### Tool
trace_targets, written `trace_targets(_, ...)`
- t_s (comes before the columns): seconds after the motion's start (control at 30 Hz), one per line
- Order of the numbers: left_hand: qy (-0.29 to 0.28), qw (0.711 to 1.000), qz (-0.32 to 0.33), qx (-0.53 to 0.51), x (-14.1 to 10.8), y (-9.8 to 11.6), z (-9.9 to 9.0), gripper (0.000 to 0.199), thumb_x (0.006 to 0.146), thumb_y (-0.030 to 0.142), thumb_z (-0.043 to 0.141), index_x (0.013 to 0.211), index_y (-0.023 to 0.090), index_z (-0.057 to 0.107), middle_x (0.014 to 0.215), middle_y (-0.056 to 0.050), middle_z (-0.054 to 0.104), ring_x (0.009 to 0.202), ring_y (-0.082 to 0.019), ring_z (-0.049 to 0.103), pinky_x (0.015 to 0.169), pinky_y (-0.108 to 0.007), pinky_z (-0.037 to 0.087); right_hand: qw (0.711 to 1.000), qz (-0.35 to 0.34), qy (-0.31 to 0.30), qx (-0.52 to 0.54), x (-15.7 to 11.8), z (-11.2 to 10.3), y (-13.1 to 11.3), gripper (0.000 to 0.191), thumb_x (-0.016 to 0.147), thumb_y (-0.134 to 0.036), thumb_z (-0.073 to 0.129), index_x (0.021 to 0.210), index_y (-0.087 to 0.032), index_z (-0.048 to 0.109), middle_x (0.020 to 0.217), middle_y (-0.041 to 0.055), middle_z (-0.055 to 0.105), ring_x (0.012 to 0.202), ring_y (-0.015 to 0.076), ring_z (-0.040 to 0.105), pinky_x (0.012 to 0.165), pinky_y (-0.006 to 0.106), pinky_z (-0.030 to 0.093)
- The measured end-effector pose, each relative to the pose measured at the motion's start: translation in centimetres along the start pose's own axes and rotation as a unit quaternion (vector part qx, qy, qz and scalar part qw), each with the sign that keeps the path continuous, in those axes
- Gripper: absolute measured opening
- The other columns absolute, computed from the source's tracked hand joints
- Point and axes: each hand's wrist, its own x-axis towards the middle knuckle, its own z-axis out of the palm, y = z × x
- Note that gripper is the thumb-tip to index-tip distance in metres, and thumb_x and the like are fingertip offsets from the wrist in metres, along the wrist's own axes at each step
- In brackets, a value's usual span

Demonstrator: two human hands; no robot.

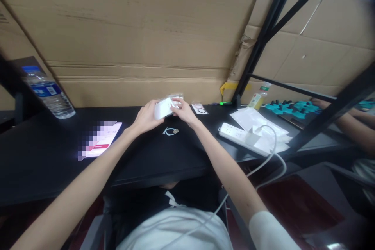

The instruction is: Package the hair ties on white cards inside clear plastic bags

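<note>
Over the black tabletop, both my hands hold a small white rectangular pack (164, 108), flat and pale, with what looks like clear plastic at its far edge. My left hand (146, 118) grips its left side, fingers partly hidden behind it. At the right end, my right hand (185, 112) has its thumb and fingers closed on the upper corner. Just below the hands, a thin light-coloured cord loop (170, 131) with a small brownish piece lies on the table. A printed card (200, 109) with a dark ring shape lies right of my right hand.
A lit phone (102, 140) lies at left, near a water bottle (49, 93). On the right are a white power strip (240, 134) with cables, white sheets (258, 119), a drink bottle (260, 95), a black metal frame (258, 54), and another person's arm (345, 121) beside teal pieces.
</note>
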Motion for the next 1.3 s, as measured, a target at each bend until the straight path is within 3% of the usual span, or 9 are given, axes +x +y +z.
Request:
trace_targets(0.1,-0.004,0.999,0.025,0.038,-0.1,0.1,0.0,0.072,0.080,0.042,0.072,0.145,0.020,0.049,0.141,-0.018,0.065,0.130,-0.041,0.062,0.102,-0.053,0.051,1.000,-0.007,-0.007,-0.010,-0.2,0.2,-0.4,0.042,0.086,-0.019,0.076,0.127,-0.020,0.066,0.107,0.0065,0.073,0.079,0.0154,0.070,0.072,0.031,0.064)
trace_targets(0.3,-0.009,0.996,0.054,0.076,-0.2,0.2,0.0,0.071,0.084,0.040,0.069,0.148,0.018,0.047,0.146,-0.020,0.061,0.134,-0.043,0.057,0.108,-0.056,0.044,0.999,0.005,-0.037,0.010,-0.6,0.4,-1.1,0.039,0.081,-0.016,0.081,0.117,-0.018,0.068,0.109,0.0070,0.073,0.088,0.0154,0.070,0.071,0.026,0.062)
trace_targets(0.5,-0.003,0.994,0.060,0.092,-0.2,0.0,0.1,0.071,0.088,0.041,0.067,0.150,0.017,0.045,0.147,-0.020,0.061,0.134,-0.041,0.057,0.108,-0.054,0.044,0.998,0.018,-0.047,0.024,-0.8,0.1,-1.4,0.028,0.093,-0.028,0.075,0.119,-0.018,0.070,0.107,0.0084,0.075,0.093,0.0172,0.071,0.067,0.024,0.061)
trace_targets(0.7,-0.011,0.992,0.057,0.108,-0.2,0.2,0.1,0.072,0.087,0.042,0.070,0.150,0.019,0.045,0.146,-0.020,0.060,0.135,-0.042,0.057,0.107,-0.054,0.044,0.999,0.013,-0.038,0.009,-0.6,-0.1,-1.1,0.025,0.088,-0.019,0.079,0.112,-0.018,0.072,0.087,0.0023,0.075,0.075,0.0133,0.068,0.067,0.025,0.058)
trace_targets(0.9,-0.013,0.993,0.064,0.097,-0.3,0.8,0.2,0.071,0.088,0.044,0.071,0.149,0.018,0.047,0.140,-0.019,0.062,0.130,-0.042,0.059,0.106,-0.054,0.045,0.999,0.008,-0.048,0.002,-0.7,0.2,-1.1,0.027,0.085,-0.017,0.079,0.111,-0.018,0.072,0.087,0.0017,0.076,0.076,0.0130,0.070,0.073,0.026,0.058)
trace_targets(1.13,0.003,0.993,0.061,0.097,-0.3,0.7,0.4,0.080,0.088,0.048,0.070,0.156,0.018,0.041,0.143,-0.020,0.060,0.133,-0.042,0.057,0.110,-0.053,0.044,1.000,-0.007,0.002,-0.016,-0.1,-0.3,-0.4,0.026,0.084,-0.022,0.081,0.108,-0.018,0.074,0.088,0.0029,0.077,0.079,0.0149,0.072,0.075,0.028,0.059)
trace_targets(1.3,0.011,0.994,0.062,0.091,-0.1,0.5,0.2,0.075,0.088,0.049,0.070,0.153,0.019,0.048,0.137,-0.018,0.062,0.129,-0.041,0.057,0.109,-0.054,0.043,1.000,-0.007,0.023,-0.017,0.1,-1.3,-0.5,0.024,0.086,-0.027,0.079,0.108,-0.019,0.075,0.092,0.0040,0.078,0.075,0.0140,0.070,0.069,0.026,0.059)
